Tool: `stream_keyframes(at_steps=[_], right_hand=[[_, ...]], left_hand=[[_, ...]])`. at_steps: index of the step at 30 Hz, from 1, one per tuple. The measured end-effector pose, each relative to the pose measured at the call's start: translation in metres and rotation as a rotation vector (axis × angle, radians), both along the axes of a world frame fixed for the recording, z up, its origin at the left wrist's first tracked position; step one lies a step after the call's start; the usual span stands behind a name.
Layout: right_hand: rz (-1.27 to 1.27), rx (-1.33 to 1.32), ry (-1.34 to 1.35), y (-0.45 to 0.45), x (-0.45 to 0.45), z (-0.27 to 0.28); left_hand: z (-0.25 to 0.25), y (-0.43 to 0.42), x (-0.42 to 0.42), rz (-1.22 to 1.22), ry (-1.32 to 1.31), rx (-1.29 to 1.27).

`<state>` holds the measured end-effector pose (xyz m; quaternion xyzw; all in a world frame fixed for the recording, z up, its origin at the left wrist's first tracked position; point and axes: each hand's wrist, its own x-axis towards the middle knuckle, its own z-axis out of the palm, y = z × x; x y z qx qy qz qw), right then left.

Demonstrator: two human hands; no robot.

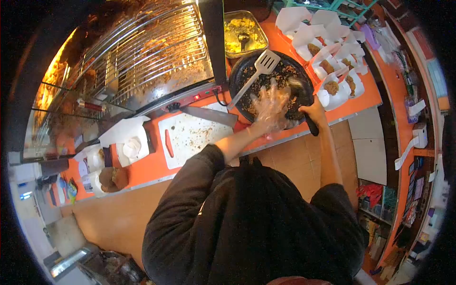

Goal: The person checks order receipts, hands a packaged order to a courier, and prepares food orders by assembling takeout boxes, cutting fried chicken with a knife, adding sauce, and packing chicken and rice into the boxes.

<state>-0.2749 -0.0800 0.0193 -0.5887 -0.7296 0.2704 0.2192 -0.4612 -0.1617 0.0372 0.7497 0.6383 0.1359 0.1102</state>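
A black pan (242,97) with brown crumbled food in it stands on the orange counter. Inside a clear plastic glove, my left hand (273,105) is spread over the food in the pan, fingers apart. My right hand (314,113) is wrapped round the pan's dark handle (312,126) at the near right. A slotted spatula (259,71) lies across the pan's left side, its head near the far rim. Behind the pan is a metal tray (262,47) of yellow food with a dark utensil in it.
White paper boxes (339,97) with brown food stand to the right of the pan. To the left are a white cutting board (190,137), a large knife (209,115) and more open boxes (130,148). A lit grill with wire racks (156,52) is at the far left.
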Motion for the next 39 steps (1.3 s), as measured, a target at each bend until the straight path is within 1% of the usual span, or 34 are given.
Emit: stream_keyframes(at_steps=[1, 2, 3, 5, 7, 9, 10, 11, 13, 14, 15, 16, 17, 19, 21, 22, 24, 25, 26, 27, 28, 29, 32, 33, 35, 36, 37, 38, 39], right_hand=[[-0.037, -0.056, 0.100, -0.002, 0.007, -0.001], [-0.076, -0.110, 0.203, -0.003, 0.014, -0.002], [-0.063, -0.113, 0.203, -0.002, 0.025, -0.014], [-0.112, -0.161, 0.108, 0.001, 0.044, -0.050], [-0.097, -0.254, 0.285, -0.018, 0.032, -0.028], [-0.027, -0.168, 0.284, -0.006, 0.046, -0.066], [-0.061, -0.388, 0.417, -0.012, 0.034, -0.045], [-0.043, -0.519, 0.287, 0.000, 0.046, -0.057], [-0.016, -0.248, 0.448, 0.000, 0.045, -0.079], [-0.028, -0.150, 0.344, 0.006, 0.059, -0.099], [-0.052, -0.045, 0.235, 0.014, 0.067, -0.117], [-0.077, -0.112, 0.142, 0.000, 0.048, -0.086], [-0.058, -0.110, 0.134, 0.001, 0.043, -0.083], [-0.071, -0.106, -0.002, -0.001, 0.044, -0.080], [-0.066, -0.138, -0.007, 0.003, 0.046, -0.086], [-0.103, -0.135, -0.053, 0.000, 0.042, -0.082], [-0.134, -0.128, -0.101, -0.005, 0.032, -0.074], [-0.149, -0.085, -0.174, -0.010, 0.026, -0.070], [-0.165, -0.043, -0.248, -0.014, 0.022, -0.067], [-0.166, -0.044, -0.248, -0.017, 0.019, -0.067], [-0.142, -0.020, -0.183, -0.020, 0.016, -0.068], [-0.120, 0.004, -0.117, -0.022, 0.014, -0.069], [-0.150, -0.009, -0.147, -0.024, 0.012, -0.077], [-0.152, -0.009, -0.144, -0.026, 0.010, -0.077], [-0.140, 0.039, -0.262, -0.028, 0.005, -0.076], [-0.153, 0.041, -0.259, -0.027, 0.006, -0.080], [-0.046, 0.221, -0.312, -0.027, 0.008, -0.089], [0.064, 0.397, -0.367, -0.029, 0.010, -0.094], [0.052, 0.395, -0.371, -0.041, -0.011, -0.071]], left_hand=[[-0.010, 0.016, -0.001, 0.015, -0.003, -0.008], [-0.027, 0.032, -0.004, -0.023, 0.001, -0.084], [-0.043, 0.042, -0.004, -0.060, 0.005, -0.158], [-0.068, 0.050, 0.005, -0.040, -0.023, 0.159], [-0.087, 0.066, 0.008, -0.075, -0.139, -0.143], [-0.086, 0.059, 0.000, -0.141, -0.047, 0.294], [-0.096, 0.068, 0.000, -0.110, -0.175, 0.246], [-0.104, 0.071, -0.008, -0.084, -0.308, 0.209], [-0.066, 0.055, -0.036, 0.077, -0.320, 0.436], [-0.126, 0.089, -0.031, 0.072, -0.393, 0.669], [-0.105, 0.078, -0.046, 0.015, -0.966, 0.279], [-0.081, 0.065, -0.062, 0.145, -1.531, -0.054], [-0.083, 0.061, -0.075, 0.045, -1.784, -0.137], [-0.056, 0.023, -0.090, -0.102, -2.126, 0.206], [-0.017, -0.030, -0.135, -0.172, -2.555, -0.341], [-0.037, -0.050, -0.155, 0.010, -2.442, -0.129], [-0.013, -0.114, -0.211, 0.285, -2.448, -0.013], [-0.001, -0.146, -0.240, 0.422, -2.434, 0.043], [-0.018, -0.165, -0.274, 0.459, -2.258, 0.102], [-0.035, -0.183, -0.309, 0.507, -2.074, 0.153], [-0.051, -0.201, -0.343, 0.563, -1.893, 0.197], [-0.047, -0.211, -0.364, 0.725, -1.596, 0.138], [-0.033, -0.231, -0.401, 1.074, -0.657, -0.020], [-0.019, -0.233, -0.395, 1.072, -0.655, -0.019], [0.003, -0.235, -0.381, 0.799, -0.150, -0.032], [-0.010, -0.237, -0.391, 0.813, -0.234, -0.131], [-0.023, -0.239, -0.401, 0.830, -0.311, -0.231], [-0.041, -0.250, -0.411, 0.810, -0.234, 0.061], [-0.044, -0.261, -0.417, 0.831, -0.223, 0.271]])
